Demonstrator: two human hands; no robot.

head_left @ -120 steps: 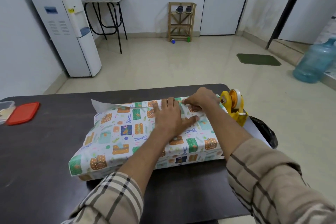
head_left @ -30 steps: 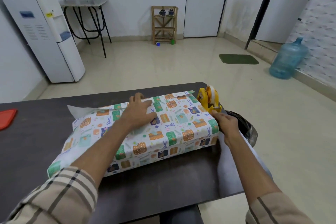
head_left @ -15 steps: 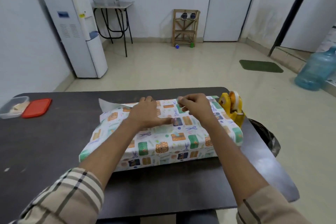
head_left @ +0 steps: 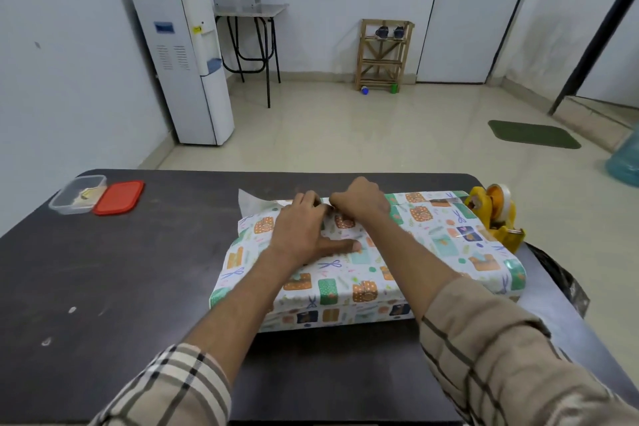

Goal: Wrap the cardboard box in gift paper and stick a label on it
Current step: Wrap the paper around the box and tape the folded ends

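Observation:
The box wrapped in patterned gift paper [head_left: 432, 252] lies on the dark table [head_left: 138, 287], right of centre. My left hand [head_left: 297, 235] presses flat on its top, thumb spread towards me and fingertips at the far edge. My right hand [head_left: 359, 199] is curled at that far edge, knuckles up, touching my left fingertips. It seems to pinch a small piece of clear tape against the paper seam, but the tape itself is hard to make out. A white flap of paper [head_left: 249, 201] sticks out at the box's far left corner.
A yellow tape dispenser [head_left: 494, 214] stands against the box's far right corner. A clear plastic container [head_left: 77, 194] and its red lid [head_left: 119, 197] sit at the table's far left. A black bag [head_left: 560, 280] hangs off the right table edge.
My right hand left the tape dispenser and came over to the far edge of the box, beside my left fingers. My left hand stayed pressing on the top.

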